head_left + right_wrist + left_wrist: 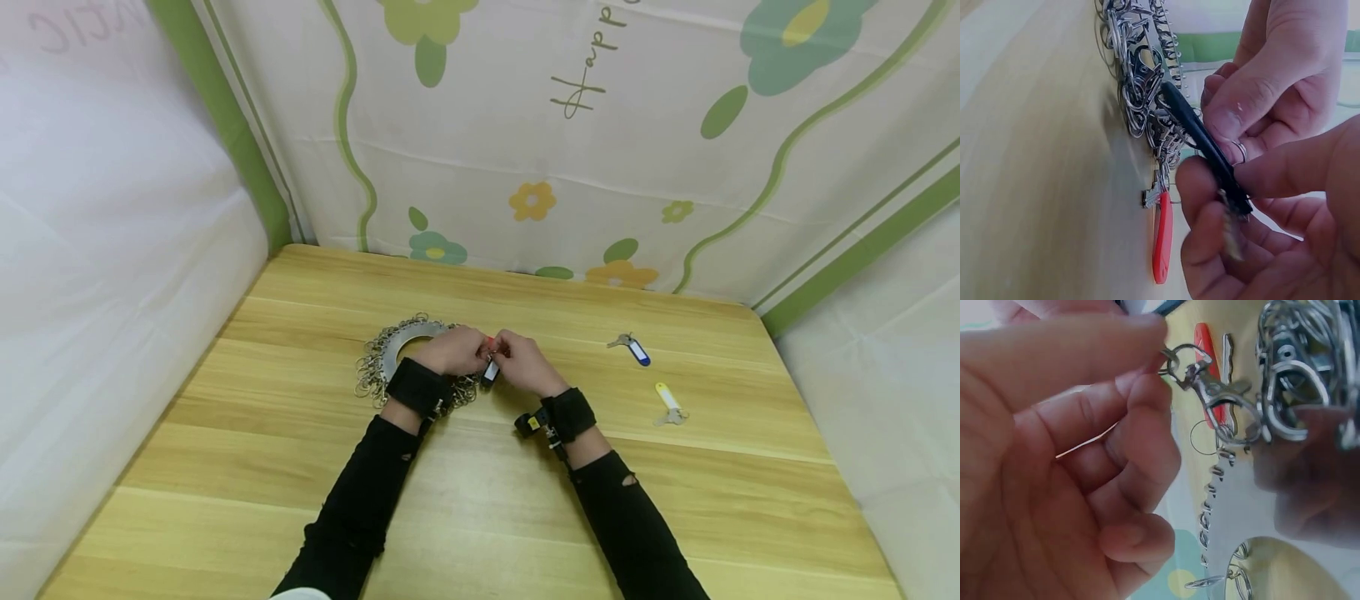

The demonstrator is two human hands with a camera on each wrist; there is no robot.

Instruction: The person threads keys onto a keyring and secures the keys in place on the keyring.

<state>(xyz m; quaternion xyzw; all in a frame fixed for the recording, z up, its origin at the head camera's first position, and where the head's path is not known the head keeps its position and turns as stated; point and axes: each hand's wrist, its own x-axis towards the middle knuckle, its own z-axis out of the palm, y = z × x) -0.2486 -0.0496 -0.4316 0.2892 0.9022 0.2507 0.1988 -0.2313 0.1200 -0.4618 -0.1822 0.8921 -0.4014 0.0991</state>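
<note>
A wooden table [480, 500] stood against a flowered cloth backdrop [600, 125]. Near the table's middle lay a metal ring plate [401, 346] hung all round with snap clips [1138, 75]. Just right of the plate, both hands met above the tabletop. The left hand [450, 350] had its thumb and forefinger pinched on a small split ring [1175, 359] joined to one clip [1216, 394], the other fingers curled loosely behind. The right hand [525, 362] touched the left and gripped a black key tag [1207, 147] between thumb and forefinger, fingers curled round it. A red key tag [1162, 240] with its key hung from the plate's clips, just beside the hands. Well to the right of the plate lay a blue key tag [638, 351] and, nearer the table's right edge, a yellow key tag [667, 397], each with a key.
</note>
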